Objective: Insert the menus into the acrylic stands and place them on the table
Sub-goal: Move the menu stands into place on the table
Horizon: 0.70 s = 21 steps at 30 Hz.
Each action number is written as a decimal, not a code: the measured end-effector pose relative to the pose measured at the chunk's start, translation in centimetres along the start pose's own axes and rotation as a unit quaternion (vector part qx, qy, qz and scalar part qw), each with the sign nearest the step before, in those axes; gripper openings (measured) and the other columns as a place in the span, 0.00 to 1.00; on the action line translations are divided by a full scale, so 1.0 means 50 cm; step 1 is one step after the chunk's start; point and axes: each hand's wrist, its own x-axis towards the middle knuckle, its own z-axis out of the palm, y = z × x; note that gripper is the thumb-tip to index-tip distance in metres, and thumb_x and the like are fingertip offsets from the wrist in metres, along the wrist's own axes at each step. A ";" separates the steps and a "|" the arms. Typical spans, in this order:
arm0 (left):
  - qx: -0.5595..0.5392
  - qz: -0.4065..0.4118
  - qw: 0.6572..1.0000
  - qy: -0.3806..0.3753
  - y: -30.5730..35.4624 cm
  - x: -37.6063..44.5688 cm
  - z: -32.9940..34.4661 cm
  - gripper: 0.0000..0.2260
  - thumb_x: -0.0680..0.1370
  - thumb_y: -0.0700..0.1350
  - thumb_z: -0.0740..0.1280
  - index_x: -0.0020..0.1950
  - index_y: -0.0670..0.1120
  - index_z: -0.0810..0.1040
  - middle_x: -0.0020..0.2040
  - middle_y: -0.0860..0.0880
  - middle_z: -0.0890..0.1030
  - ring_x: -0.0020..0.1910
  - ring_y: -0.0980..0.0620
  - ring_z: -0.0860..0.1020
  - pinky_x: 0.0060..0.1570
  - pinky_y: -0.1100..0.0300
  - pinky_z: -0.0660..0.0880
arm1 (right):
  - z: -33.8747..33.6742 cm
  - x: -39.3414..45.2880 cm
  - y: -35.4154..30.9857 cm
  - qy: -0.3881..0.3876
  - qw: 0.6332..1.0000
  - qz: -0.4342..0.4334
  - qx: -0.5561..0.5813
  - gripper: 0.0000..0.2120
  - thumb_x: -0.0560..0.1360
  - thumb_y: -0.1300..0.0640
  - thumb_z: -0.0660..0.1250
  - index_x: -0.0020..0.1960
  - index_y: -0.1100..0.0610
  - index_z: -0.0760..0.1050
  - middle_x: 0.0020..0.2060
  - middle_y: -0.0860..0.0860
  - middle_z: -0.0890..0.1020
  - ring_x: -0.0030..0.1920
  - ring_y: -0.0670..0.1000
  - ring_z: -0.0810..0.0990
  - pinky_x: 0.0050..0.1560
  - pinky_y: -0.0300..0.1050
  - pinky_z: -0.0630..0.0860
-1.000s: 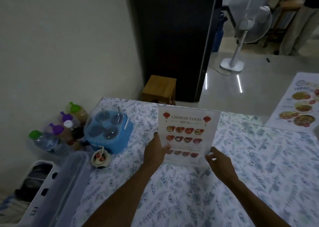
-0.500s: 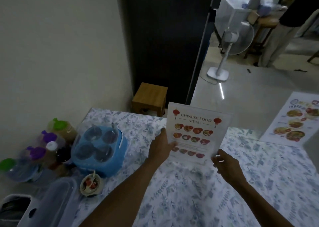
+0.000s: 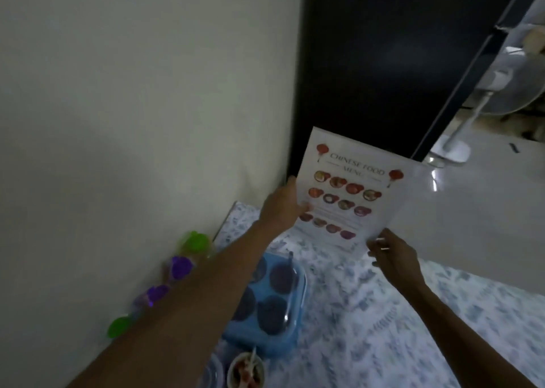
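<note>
**Above the table's far corner, both hands gripping the menu**

Over the far end of the table [image 3: 383, 322], the menu [image 3: 349, 190] is hanging tilted, its top leaning left toward the wall [image 3: 147, 107], with its printed face turned to the camera. Whether it is already sitting in a stand cannot be told through the blur. The left hand [image 3: 281, 207] is pinching its left edge about halfway up, thumb lying on the front. The right hand [image 3: 393, 253] is clamping the lower right corner from below. So the sheet is spanning the gap between the two hands, lifted clear of the patterned cloth. Under the left forearm a blue tray [image 3: 274, 302] is sitting on the table, with green- and purple-capped bottles [image 3: 177, 269] standing beside it along the wall. A small bowl [image 3: 246, 371] is lying near the bottom edge.
</note>
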 end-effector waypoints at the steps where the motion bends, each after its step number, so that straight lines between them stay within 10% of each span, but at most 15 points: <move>1: 0.008 -0.010 1.000 0.007 -0.026 0.014 -0.020 0.26 0.75 0.50 0.73 0.68 0.42 0.68 0.62 0.41 0.80 0.58 0.41 0.80 0.50 0.56 0.74 | 0.025 0.020 -0.018 -0.012 1.000 -0.002 -0.001 0.10 0.80 0.57 0.65 0.61 0.54 0.76 0.46 0.53 0.82 0.43 0.53 0.84 0.45 0.51 0.83; 6: 0.027 -0.057 0.998 0.031 -0.147 0.053 -0.090 0.28 0.73 0.53 0.75 0.65 0.43 0.67 0.61 0.40 0.81 0.56 0.39 0.81 0.54 0.45 0.80 | 0.143 0.094 -0.080 -0.060 0.998 0.008 -0.005 0.06 0.80 0.56 0.65 0.57 0.52 0.76 0.45 0.51 0.83 0.43 0.52 0.83 0.45 0.51 0.84; 11: 0.019 -0.090 0.994 0.057 -0.224 0.061 -0.125 0.27 0.73 0.52 0.75 0.65 0.42 0.67 0.60 0.40 0.81 0.55 0.39 0.82 0.52 0.46 0.81 | 0.227 0.119 -0.126 -0.083 0.995 0.030 0.048 0.06 0.80 0.61 0.64 0.56 0.55 0.74 0.44 0.44 0.79 0.40 0.46 0.80 0.28 0.30 0.76; 21: -0.021 -0.153 0.982 0.107 -0.292 0.088 -0.099 0.23 0.74 0.44 0.75 0.62 0.38 0.69 0.63 0.38 0.78 0.61 0.39 0.79 0.58 0.47 0.79 | 0.302 0.151 -0.158 -0.056 0.998 -0.030 -0.013 0.05 0.82 0.59 0.60 0.52 0.52 0.73 0.46 0.52 0.80 0.38 0.49 0.80 0.41 0.50 0.82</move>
